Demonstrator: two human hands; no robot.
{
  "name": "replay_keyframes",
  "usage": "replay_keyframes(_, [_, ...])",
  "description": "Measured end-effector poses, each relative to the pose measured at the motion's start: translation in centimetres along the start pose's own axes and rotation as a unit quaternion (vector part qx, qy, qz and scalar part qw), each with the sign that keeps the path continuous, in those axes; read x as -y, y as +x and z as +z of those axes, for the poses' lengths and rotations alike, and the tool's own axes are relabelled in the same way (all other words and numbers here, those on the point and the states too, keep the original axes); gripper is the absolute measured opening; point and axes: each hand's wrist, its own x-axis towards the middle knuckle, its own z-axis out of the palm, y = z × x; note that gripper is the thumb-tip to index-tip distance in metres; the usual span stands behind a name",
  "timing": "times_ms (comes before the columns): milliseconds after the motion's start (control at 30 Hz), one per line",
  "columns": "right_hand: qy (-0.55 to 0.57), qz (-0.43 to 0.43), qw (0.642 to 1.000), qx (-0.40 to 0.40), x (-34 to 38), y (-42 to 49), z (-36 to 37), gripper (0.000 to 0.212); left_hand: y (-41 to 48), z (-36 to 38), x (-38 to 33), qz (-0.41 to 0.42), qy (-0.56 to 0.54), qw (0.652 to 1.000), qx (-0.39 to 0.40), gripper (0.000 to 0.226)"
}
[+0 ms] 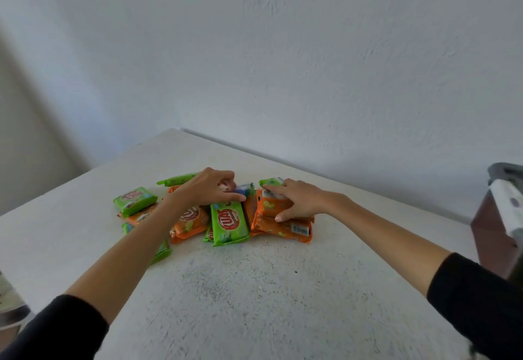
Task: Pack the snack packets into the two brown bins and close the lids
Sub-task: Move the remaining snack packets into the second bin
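Packets (229,222) heaped mid-surface (254,289), within reach of both arms.
Left hand (209,187) curled, pinching far packet (244,188); probably green-blue, blurred.
Right hand (297,201) clamps orange packet (268,206) atop stack, fingers over top, thumb at near edge. Reads as gathering handfuls.
Bin (498,218) at right edge, well apart.

Lit softly and evenly, with a cool bluish-grey cast across the wall (311,48). Dimmer toward the left corner, and shaded in a soft band along the wall's foot behind the table (254,289). Only faintly and diffusely shadowed under the snack packets (229,222). Sharpest at centre, enough to read print on the wrappers; smeared and grainy across the near tabletop. Blurred at the right edge on the brown bin (492,229) and at the lower corners on the black sleeves (481,303). Stretched and tilted by the wide lens toward the borders
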Motion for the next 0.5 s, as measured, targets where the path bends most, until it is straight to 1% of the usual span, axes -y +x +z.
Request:
replay_keyframes(67, [0.005,-0.01,1.0,-0.003,-0.4,-0.1,0.0,0.084,0.2,-0.2,-0.3,-0.021,0.01,0.998,0.06,0.056])
replay_keyframes(133, [0.007,-0.02,1.0,-0.013,-0.6,-0.3,0.2,0.084,0.7,0.0,-0.7,-0.081,-0.024,0.988,0.13,0.051])
replay_keyframes(167, [0.004,-0.025,0.999,-0.02,-0.6,-0.3,0.2,0.084,0.8,0.3,-1.1,-0.111,-0.023,0.981,0.155,0.055])
replay_keyframes(200, [-0.002,-0.028,0.999,-0.026,-0.6,-0.3,0.2,0.083,1.0,0.7,-1.6,-0.126,0.005,0.977,0.17,0.062])
replay_keyframes(267, [-0.021,-0.03,0.999,-0.033,-0.5,-0.5,0.2,0.082,1.2,1.8,-2.5,-0.117,0.096,0.973,0.175,0.072])
replay_keyframes(300, [-0.03,-0.029,0.999,-0.035,-0.4,-0.6,0.3,0.082,1.2,2.2,-2.8,-0.109,0.134,0.971,0.167,0.072])
replay_keyframes(367, [-0.04,-0.025,0.998,-0.039,-0.4,-1.0,0.5,0.081,1.5,2.2,-3.1,-0.11,0.165,0.968,0.154,0.067])
replay_keyframes(433, [-0.042,-0.027,0.998,-0.036,-0.5,-1.4,0.7,0.082,1.9,1.5,-2.9,-0.106,0.141,0.97,0.165,0.057])
replay_keyframes(500, [-0.044,-0.035,0.998,-0.021,-0.8,-1.8,0.6,0.084,2.1,0.6,-2.4,-0.088,0.076,0.973,0.2,0.05])
